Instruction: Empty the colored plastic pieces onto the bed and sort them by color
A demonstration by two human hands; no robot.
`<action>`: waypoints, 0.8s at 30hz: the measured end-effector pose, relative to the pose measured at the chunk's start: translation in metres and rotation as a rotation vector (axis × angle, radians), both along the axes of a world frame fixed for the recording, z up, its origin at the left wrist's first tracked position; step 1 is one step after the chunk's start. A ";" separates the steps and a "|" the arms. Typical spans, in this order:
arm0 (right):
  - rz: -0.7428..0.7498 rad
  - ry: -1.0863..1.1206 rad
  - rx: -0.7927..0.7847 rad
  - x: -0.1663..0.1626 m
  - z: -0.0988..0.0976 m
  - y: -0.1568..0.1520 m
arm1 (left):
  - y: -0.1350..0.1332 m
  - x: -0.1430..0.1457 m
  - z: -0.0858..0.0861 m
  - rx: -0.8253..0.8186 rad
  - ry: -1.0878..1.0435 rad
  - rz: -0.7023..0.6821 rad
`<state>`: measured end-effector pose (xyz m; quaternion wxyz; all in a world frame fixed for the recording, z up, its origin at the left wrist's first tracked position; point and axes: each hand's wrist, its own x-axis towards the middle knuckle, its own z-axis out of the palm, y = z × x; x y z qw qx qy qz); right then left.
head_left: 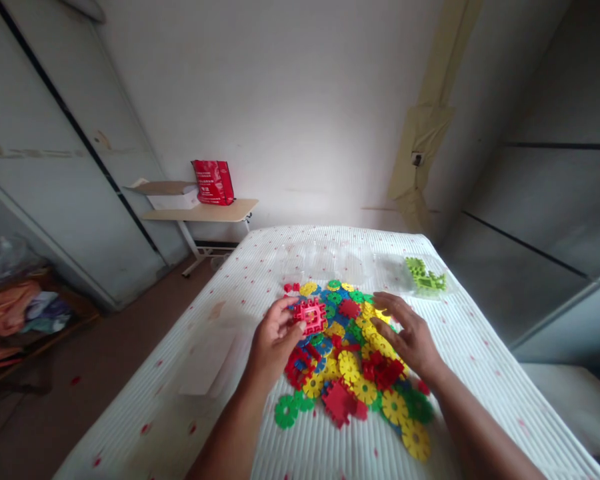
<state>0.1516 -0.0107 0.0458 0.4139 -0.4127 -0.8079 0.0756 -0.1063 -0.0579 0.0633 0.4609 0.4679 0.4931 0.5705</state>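
Note:
My left hand (279, 333) pinches a pinkish-red square toy building piece (311, 317) with notched edges and an open middle. It is held over the left side of a pile of plastic pieces. On the right side of the pile, my right hand (407, 333) hovers with its fingers apart and nothing in them, nearest to some yellow notched discs (380, 342). The pile mixes yellow, green and blue discs with red pieces. A flat red notched piece (339, 402) and a green disc (286, 412) lie at its near edge.
Light green pieces (424, 274) sit in a clear plastic tray at the far right of the quilted cover (260, 260). A pale flat sheet (209, 360) lies on the left. Behind stands a small table (230, 211) with a red bag (214, 183) and a box (173, 198).

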 end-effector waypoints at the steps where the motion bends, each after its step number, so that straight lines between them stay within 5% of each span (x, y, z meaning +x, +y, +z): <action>1: 0.001 0.003 -0.013 0.002 0.000 0.000 | 0.002 -0.005 0.008 -0.003 0.015 0.004; 5: -0.005 -0.016 -0.053 0.006 0.003 0.000 | 0.020 -0.029 0.037 0.082 0.073 0.062; 10: -0.055 -0.019 -0.043 0.009 0.001 0.002 | 0.080 -0.058 0.053 0.157 0.282 0.149; 17: -0.077 -0.006 -0.014 0.013 -0.010 0.008 | 0.178 -0.078 0.035 -0.087 0.726 0.219; 24: -0.068 -0.026 -0.032 0.015 -0.019 0.012 | 0.225 -0.069 0.020 -0.283 1.034 0.106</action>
